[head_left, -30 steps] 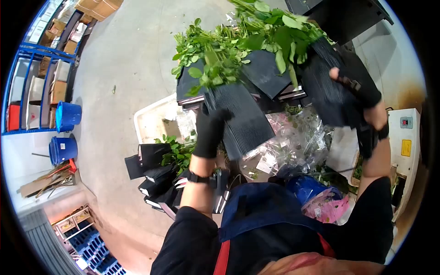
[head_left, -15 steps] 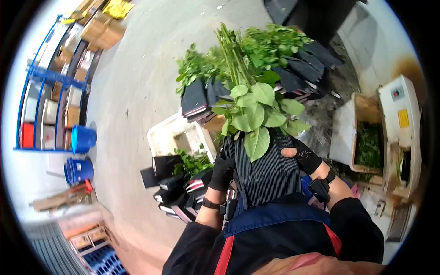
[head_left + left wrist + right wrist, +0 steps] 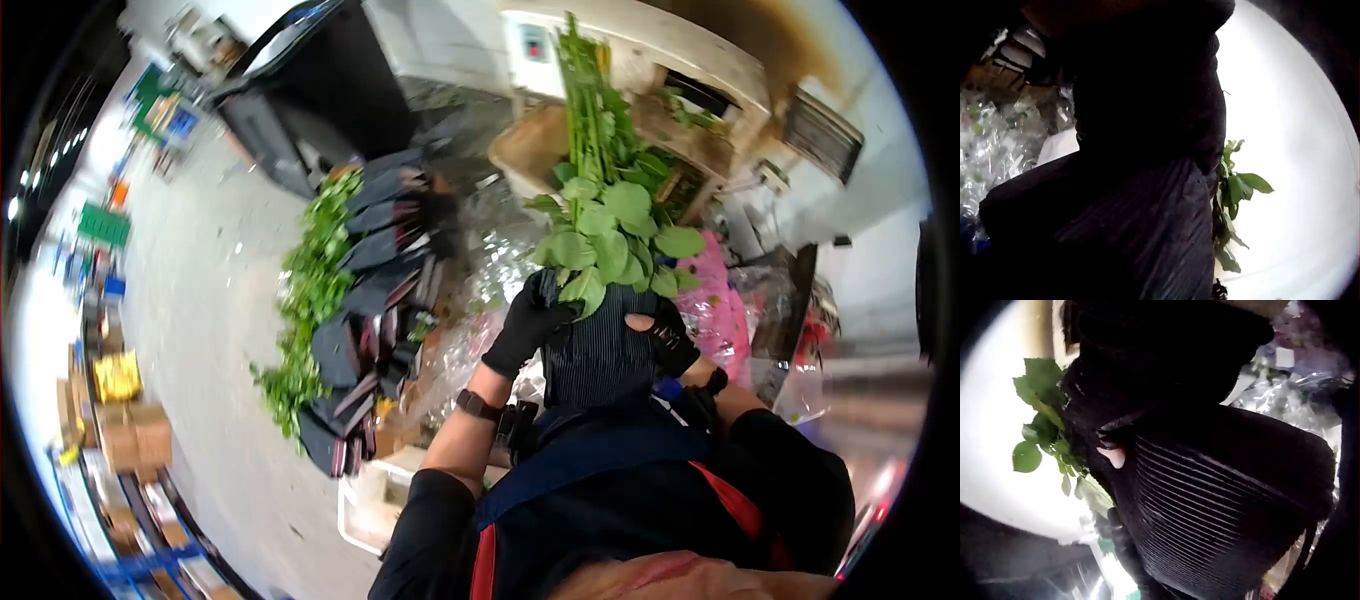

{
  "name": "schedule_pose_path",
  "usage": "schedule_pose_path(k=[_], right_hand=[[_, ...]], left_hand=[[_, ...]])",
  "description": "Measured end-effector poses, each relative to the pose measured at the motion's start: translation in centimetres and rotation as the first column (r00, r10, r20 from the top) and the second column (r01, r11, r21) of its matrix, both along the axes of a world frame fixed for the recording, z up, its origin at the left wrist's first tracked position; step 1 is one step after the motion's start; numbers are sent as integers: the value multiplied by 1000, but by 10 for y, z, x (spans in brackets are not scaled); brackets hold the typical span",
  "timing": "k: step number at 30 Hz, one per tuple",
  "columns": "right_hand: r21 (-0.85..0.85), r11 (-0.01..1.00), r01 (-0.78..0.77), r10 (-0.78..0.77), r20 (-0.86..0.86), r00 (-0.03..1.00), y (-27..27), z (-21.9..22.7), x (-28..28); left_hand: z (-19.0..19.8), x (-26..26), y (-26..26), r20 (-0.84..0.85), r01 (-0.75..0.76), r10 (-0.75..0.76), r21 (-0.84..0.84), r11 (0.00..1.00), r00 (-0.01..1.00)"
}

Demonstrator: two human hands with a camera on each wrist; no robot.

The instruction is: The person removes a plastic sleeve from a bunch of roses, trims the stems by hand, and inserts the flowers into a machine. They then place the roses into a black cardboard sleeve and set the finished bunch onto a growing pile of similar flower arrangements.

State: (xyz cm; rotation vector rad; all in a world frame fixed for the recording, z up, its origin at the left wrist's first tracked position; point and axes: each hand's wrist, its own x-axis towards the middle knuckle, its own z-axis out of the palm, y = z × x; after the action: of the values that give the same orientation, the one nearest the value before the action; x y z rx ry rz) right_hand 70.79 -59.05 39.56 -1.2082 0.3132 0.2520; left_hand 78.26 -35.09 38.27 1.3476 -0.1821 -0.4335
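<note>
Close to my body, both hands hold a bunch of leafy green stems (image 3: 610, 225) wrapped in black ribbed paper (image 3: 600, 365). The bare stem ends point away from me. My gloved left hand (image 3: 532, 322) grips the wrap's left side near the leaves. On the opposite side, my gloved right hand (image 3: 668, 340) holds it with the bare thumb tip across the front. The ribbed wrap (image 3: 1191, 506) fills much of the right wrist view, with leaves (image 3: 1038, 394) at left. The left wrist view is dark, the wrap's folds (image 3: 1172, 219) showing below the hand. Any blooms are hidden inside the wrap.
Several more wrapped bunches (image 3: 375, 255) lie in a row to the left. Ahead stands a white machine (image 3: 640, 35) with a tub (image 3: 525, 150) before it. A black bin (image 3: 340, 100), clear plastic (image 3: 495, 265), pink plastic (image 3: 718, 300) and a white tray (image 3: 350, 510) are around me.
One second ago my hands were apart at separate wrapped bunches. By half a second ago both held one bunch before me. Since then my view has turned right, and the bunch now faces the machine.
</note>
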Motion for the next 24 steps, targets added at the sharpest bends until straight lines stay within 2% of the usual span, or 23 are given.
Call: schedule_pose_path(k=[1, 2, 4, 6, 9, 10, 11, 12, 13, 14, 15, 16, 17, 18, 19, 20, 21, 23, 24], right_hand=[[14, 999, 47, -46, -59, 997, -12, -12, -8], [74, 991, 109, -107, -30, 994, -20, -19, -16], [67, 973, 221, -218, -45, 975, -42, -53, -27], [94, 950, 297, -290, -88, 953, -53, -62, -32], [116, 922, 369, -364, -66, 929, -58, -53, -18], [117, 920, 374, -373, -31, 927, -64, -44, -6], [118, 918, 378, -381, 5, 925, -74, -41, 6], [44, 915, 401, -403, 90, 911, -95, -72, 15], [136, 895, 424, -434, 48, 900, -115, -94, 34], [-118, 898, 423, -376, 294, 879, -125, -53, 67], [207, 888, 410, -432, 77, 898, -134, 4, 95], [232, 892, 388, -401, 13, 916, -157, 14, 115], [257, 895, 365, -366, -46, 930, -179, 22, 134], [269, 863, 427, -409, -125, 904, -190, 41, 148], [-183, 916, 357, -270, 377, 886, -201, 50, 156], [-415, 840, 349, -82, 539, 838, -211, 50, 162], [-583, 694, 422, 97, 657, 748, -220, 49, 169], [-582, 701, 412, 47, 614, 788, -238, 39, 180], [-582, 706, 403, 27, 591, 806, -246, 33, 186]], left_hand=[[-3, 10, -19, -40, 86, -86, -2, 996, 996], [-6, 18, -40, -81, 165, -165, -4, 986, 983], [-53, 34, -75, -100, 271, -262, 79, 959, 960], [-58, 47, -101, -100, 414, -402, 186, 891, 910], [-102, 62, -117, -192, 410, -391, 69, 910, 900], [-94, 78, -124, 230, 410, -545, 447, 795, 806], [-73, 89, -137, 326, 300, -475, 464, 834, 817], [-49, 105, -149, 226, 358, -475, 413, 838, 851], [-44, 131, -164, 186, 409, -481, 324, 853, 857], [-39, 157, -179, 143, 453, -491, 231, 861, 860], [-33, 188, -201, 192, 471, -509, 214, 856, 839], [-27, 219, -222, 240, 489, -525, 197, 850, 816], [-16, 249, -243, 376, 481, -555, 278, 832, 742], [-5, 279, -264, 503, 449, -568, 348, 823, 651], [-5, 305, -283, 536, 455, -577, 355, 817, 617], [-6, 332, -303, 567, 461, -583, 361, 811, 582], [-10, 353, -321, 459, 504, -592, 313, 805, 662], [-18, 364, -335, 344, 533, -594, 262, 805, 728], [-24, 366, -337, 347, 524, -587, 263, 810, 732]])
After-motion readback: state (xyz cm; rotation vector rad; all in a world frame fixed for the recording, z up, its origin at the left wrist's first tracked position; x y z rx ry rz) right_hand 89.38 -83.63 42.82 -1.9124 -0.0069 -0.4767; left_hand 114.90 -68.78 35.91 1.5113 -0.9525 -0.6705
